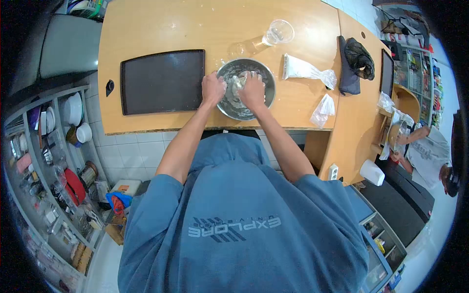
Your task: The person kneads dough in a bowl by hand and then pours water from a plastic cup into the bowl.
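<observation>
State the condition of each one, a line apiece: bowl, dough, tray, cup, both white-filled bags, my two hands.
Bowl: upright, inner wall smeared
Dough: wet, sticky, unformed
Tray: lying flat
Cup: clear, apparently upright
Large bag: lying down, bulging
Small bag: crumpled
Left hand: at the bowl's rim
Right hand: in the bowl, dough-smeared

L hand (214,89) & R hand (252,91) fwd (fingers (253,76) bent)

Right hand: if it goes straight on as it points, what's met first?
The pale dough, which the right hand seems to touch; past that, probably the far wall of the metal bowl. Depth inside is unclear here.
</observation>
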Demonstrator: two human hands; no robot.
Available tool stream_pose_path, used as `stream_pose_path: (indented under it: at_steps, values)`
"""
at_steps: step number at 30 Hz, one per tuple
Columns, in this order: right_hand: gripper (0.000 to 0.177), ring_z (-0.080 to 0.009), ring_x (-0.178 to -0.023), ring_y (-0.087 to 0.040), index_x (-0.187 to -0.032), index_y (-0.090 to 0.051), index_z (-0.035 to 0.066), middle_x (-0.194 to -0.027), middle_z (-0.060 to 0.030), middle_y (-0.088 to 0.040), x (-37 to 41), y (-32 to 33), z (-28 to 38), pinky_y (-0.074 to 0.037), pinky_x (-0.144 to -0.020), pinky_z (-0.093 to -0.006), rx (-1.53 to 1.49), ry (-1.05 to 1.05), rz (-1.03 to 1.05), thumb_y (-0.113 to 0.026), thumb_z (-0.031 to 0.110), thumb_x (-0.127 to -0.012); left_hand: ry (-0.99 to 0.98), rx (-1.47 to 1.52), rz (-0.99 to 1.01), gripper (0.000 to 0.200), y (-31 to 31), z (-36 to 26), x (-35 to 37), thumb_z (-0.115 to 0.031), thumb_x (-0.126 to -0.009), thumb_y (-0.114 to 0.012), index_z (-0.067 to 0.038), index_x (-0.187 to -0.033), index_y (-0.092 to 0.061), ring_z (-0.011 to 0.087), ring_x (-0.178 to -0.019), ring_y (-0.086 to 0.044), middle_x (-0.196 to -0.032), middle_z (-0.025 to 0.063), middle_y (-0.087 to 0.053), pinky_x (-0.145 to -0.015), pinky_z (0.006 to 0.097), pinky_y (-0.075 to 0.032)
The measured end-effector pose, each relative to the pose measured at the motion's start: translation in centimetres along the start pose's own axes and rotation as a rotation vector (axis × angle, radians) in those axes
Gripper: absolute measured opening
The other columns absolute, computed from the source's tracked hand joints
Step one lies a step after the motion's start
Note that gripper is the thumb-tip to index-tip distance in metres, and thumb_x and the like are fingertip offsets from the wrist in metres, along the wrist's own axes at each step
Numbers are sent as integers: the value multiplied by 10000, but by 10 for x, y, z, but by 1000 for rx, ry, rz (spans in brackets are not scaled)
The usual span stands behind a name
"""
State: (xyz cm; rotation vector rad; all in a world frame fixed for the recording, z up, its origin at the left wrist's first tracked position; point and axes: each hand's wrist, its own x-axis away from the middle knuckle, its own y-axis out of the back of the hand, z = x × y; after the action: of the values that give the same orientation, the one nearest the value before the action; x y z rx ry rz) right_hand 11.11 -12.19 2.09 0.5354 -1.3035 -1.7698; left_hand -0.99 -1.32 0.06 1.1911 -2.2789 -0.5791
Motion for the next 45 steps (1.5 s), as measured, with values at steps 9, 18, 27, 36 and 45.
stream_pose_path:
  at_steps: [9, 18, 27, 36, 45]
  values:
    - [320, -351, -941, -680, -914, -766, 117, -914, -186, -724, 32, -12, 22, -480, -847, -524, 124, -12, 108, -620, 399, -877, 123, -21, -21, 216, -5, -1, 0, -87, -874, -655, 12, -1057, -709, 439, -942, -690, -950, 271, -709, -833, 494, -529]
    - [375, -331, -988, -687, -1034, -741, 118, -984, -180, -728, 20, -27, 21, -451, -950, -514, 148, -41, 106, -656, 386, -786, 51, -37, 2, 190, 2, -10, 3, -110, -901, -626, 39, -998, -696, 481, -910, -660, -895, 297, -687, -826, 535, -510]
    - [401, -308, -1013, -673, -1003, -713, 98, -1001, -145, -735, -30, -44, 18, -443, -974, -519, 121, -70, 84, -666, 438, -796, 57, 23, 8, 176, 1, -8, 0, -110, -891, -631, 60, -921, -665, 498, -874, -645, -847, 308, -664, -784, 547, -496]
    - [367, -395, -943, -686, -956, -742, 70, -927, -207, -723, -48, -47, 5, -482, -981, -492, -119, -247, 115, -682, 395, -796, 17, 8, 4, 174, 2, 2, -4, -96, -886, -631, 60, -947, -676, 500, -881, -645, -858, 310, -668, -791, 547, -494]
    - [451, -457, -1014, -626, -1132, -583, 20, -1029, -286, -659, -34, -12, -33, -495, -871, -513, -118, 275, 272, -742, 91, -716, 15, -79, 79, 206, 3, -9, -8, -118, -888, -642, 53, -995, -684, 469, -921, -664, -914, 302, -685, -813, 517, -517]
